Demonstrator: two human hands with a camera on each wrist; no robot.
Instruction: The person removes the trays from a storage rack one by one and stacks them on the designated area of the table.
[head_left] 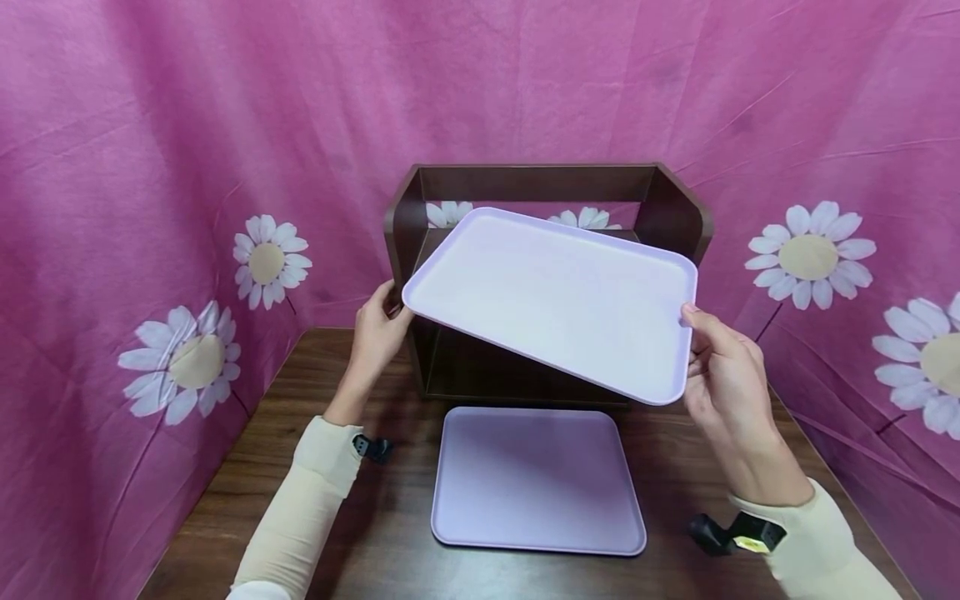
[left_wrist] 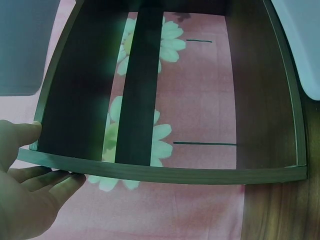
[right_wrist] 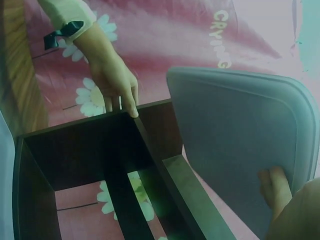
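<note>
My right hand (head_left: 731, 379) grips a lilac rectangular tray (head_left: 555, 304) by its right end, thumb on the rim and fingers on the underside. The tray is tilted and held in the air in front of a dark brown wooden shelf rack (head_left: 678, 204). My left hand (head_left: 378, 333) holds the rack's left side panel. In the left wrist view, the left thumb is at the panel's front edge and the other fingers lie along its outside. A second lilac tray (head_left: 536, 483) lies flat on the table before the rack. In the right wrist view, the raised tray's underside (right_wrist: 230, 125) shows.
The rack stands on a brown wood-grain table (head_left: 247, 500). A pink cloth (head_left: 525, 83) with large white daisies (head_left: 810, 254) hangs behind and on both sides. The rack's lower opening (head_left: 487, 367) is partly covered by the raised tray in the head view.
</note>
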